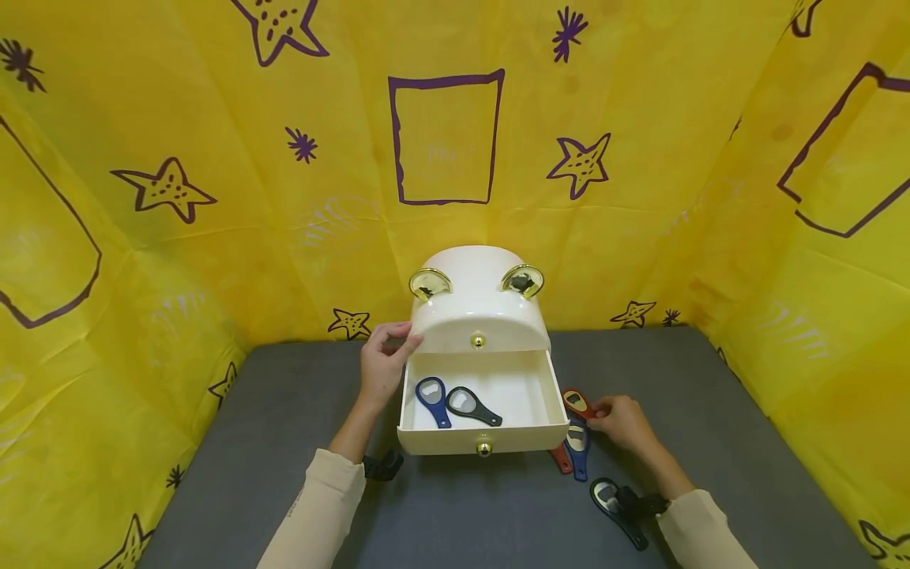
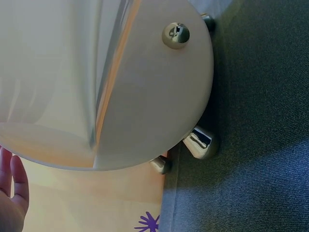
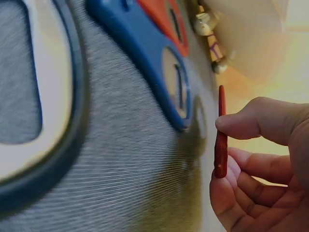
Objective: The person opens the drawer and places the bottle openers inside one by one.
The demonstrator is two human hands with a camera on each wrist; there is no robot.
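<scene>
My right hand (image 1: 626,423) pinches a red bottle opener (image 1: 577,403) by its handle, raised off the table; the right wrist view shows that red opener (image 3: 221,140) edge-on between thumb and fingers. My left hand (image 1: 382,365) touches the left side of a cream cabinet (image 1: 478,276) with its fingertips. The cabinet's lower drawer (image 1: 522,391) is pulled out. Inside lie a blue bottle opener (image 1: 441,412) and a black bottle opener (image 1: 486,415). Just right of the drawer, another blue opener (image 1: 579,458) and a partly hidden red opener (image 1: 562,459) lie on the table.
Another black bottle opener (image 1: 629,531) lies under my right wrist, partly covered by the wrist camera (image 1: 640,503). The cabinet has an upper drawer with a gold knob (image 1: 478,341) and short gold legs (image 2: 200,142). Yellow cloth walls (image 1: 341,237) surround the dark table (image 1: 284,411).
</scene>
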